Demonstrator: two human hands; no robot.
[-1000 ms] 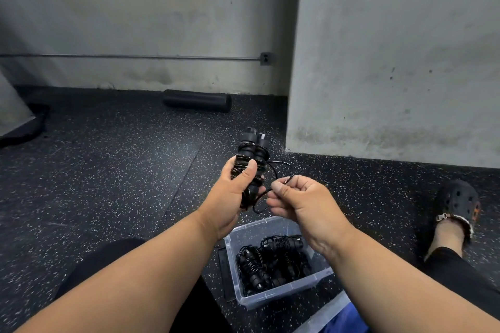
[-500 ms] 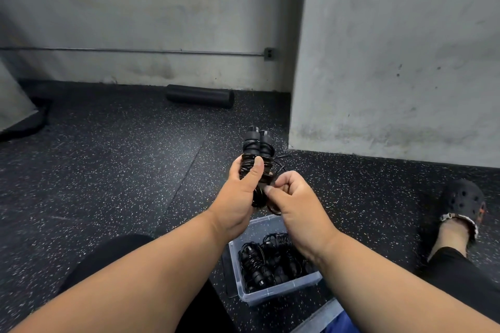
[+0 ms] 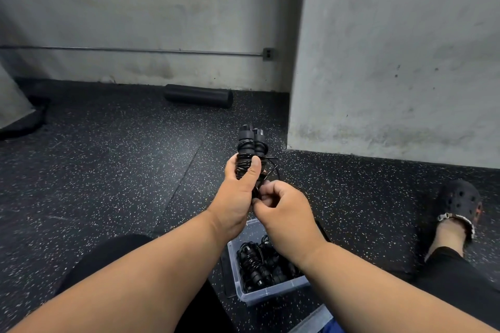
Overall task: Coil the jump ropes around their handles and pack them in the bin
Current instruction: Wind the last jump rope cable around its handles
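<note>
A person's left hand (image 3: 238, 192) grips a jump rope (image 3: 250, 154) held upright, fingers and thumb curled around the two black handles, which stand side by side with black cord wound around them; the handle tops rise above the fist. Just right of that grip and touching it, the right hand (image 3: 281, 211) has its fingers curled tight against the lower end of the bundle, pinching a loose bit of cord there; a small loop of cord sticks out just above this hand. Below both hands, partly hidden by the right forearm, a clear plastic bin (image 3: 266, 296) sits on the speckled black floor (image 3: 108, 170) and holds more coiled black ropes (image 3: 257, 265). Beyond the grip lies a black foam roller (image 3: 198, 96); far right is a black clog (image 3: 460, 203).
</note>
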